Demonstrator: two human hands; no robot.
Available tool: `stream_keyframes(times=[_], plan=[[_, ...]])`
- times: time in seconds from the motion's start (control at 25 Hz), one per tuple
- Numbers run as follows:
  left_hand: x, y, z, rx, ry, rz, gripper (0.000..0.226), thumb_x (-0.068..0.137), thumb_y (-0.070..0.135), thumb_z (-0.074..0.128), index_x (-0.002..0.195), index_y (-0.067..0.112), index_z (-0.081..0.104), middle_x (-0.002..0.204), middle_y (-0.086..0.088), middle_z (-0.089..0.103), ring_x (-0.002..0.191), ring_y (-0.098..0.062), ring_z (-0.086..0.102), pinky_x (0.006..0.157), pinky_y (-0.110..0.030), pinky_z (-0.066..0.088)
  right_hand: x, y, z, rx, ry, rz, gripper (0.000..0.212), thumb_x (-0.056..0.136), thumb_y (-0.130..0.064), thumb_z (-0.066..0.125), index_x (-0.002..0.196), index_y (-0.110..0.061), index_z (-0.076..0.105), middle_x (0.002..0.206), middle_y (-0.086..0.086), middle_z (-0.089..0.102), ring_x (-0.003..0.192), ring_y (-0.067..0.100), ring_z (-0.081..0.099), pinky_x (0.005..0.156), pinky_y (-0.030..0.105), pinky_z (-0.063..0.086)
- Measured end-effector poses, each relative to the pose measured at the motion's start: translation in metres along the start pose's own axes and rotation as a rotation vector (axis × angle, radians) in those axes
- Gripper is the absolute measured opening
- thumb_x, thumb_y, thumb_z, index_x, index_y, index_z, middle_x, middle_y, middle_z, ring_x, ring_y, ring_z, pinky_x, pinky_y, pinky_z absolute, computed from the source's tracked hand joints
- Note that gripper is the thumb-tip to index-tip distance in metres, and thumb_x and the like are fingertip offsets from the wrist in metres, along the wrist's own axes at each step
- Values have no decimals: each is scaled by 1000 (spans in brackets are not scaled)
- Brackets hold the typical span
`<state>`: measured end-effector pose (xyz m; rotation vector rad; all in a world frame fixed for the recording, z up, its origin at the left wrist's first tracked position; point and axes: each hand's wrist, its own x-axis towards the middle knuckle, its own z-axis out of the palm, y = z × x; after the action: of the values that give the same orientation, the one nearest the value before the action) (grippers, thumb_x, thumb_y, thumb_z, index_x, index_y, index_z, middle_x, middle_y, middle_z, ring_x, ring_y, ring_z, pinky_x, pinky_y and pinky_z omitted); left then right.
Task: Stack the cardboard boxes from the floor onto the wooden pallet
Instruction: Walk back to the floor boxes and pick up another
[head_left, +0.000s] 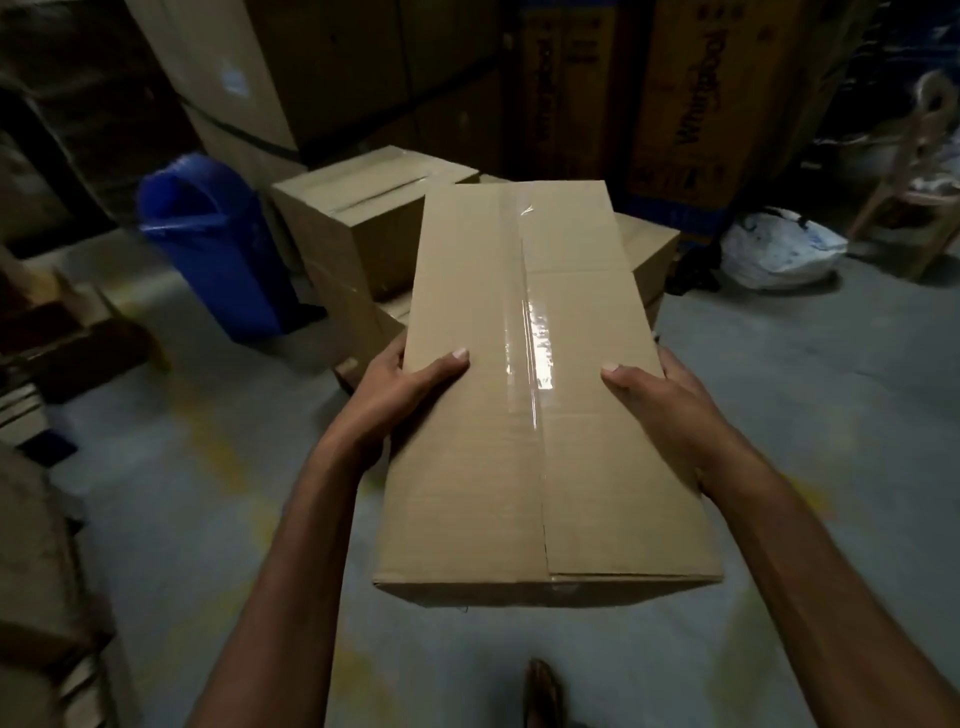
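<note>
Head cam: both hands, left hand (400, 387) & right hand (660, 395), clamp carried box (524, 374) mid-carry; next needs lowering onto stacked boxes (363, 208), pallet unseen.

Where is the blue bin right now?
In the head view the blue bin stands on the floor at upper left, just left of the stacked cardboard boxes and beyond the left hand.

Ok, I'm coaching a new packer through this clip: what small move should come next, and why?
Probably carry the taped box forward toward the stacked boxes ahead. The left hand and right hand already clasp its sides and it hangs clear of the floor. The pallet itself isn't visible.
</note>
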<state>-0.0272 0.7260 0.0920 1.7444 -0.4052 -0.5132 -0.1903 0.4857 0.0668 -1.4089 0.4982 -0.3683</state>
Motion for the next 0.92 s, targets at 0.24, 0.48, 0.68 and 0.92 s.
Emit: stream_keyframes(times=[0.24, 0.48, 0.68, 0.92], plan=[[118, 21, -62, 23, 55, 120, 70, 89, 40, 75, 150, 37, 42, 114, 24, 56, 106, 0, 60, 80, -20, 50, 124, -9, 72, 26, 21, -87, 34, 95, -25, 70, 124, -37, 60, 112, -8, 75, 102, 11, 73, 82, 28, 59], [231, 17, -130, 19, 16, 123, 57, 95, 31, 70, 141, 44, 40, 109, 27, 53, 92, 7, 61, 68, -10, 48, 227, -3, 141, -5, 73, -105, 78, 77, -56, 81, 147, -41, 49, 134, -11, 66, 122, 14, 64, 107, 49, 51], [327, -3, -196, 22, -98, 153, 54, 94, 32, 72, 141, 43, 46, 113, 26, 61, 88, 15, 66, 65, -6, 52, 298, 21, 207, -2, 200, -84, 86, 71, -66, 84, 147, -48, 46, 140, -10, 63, 127, 19, 62, 108, 53, 50], [434, -7, -262, 87, -236, 107, 70, 84, 31, 84, 145, 27, 50, 122, 13, 66, 104, -4, 69, 88, -23, 57, 354, 10, 275, 104, 352, -25, 53, 90, -10, 76, 138, -19, 57, 115, 2, 76, 98, 18, 76, 78, 31, 63]])
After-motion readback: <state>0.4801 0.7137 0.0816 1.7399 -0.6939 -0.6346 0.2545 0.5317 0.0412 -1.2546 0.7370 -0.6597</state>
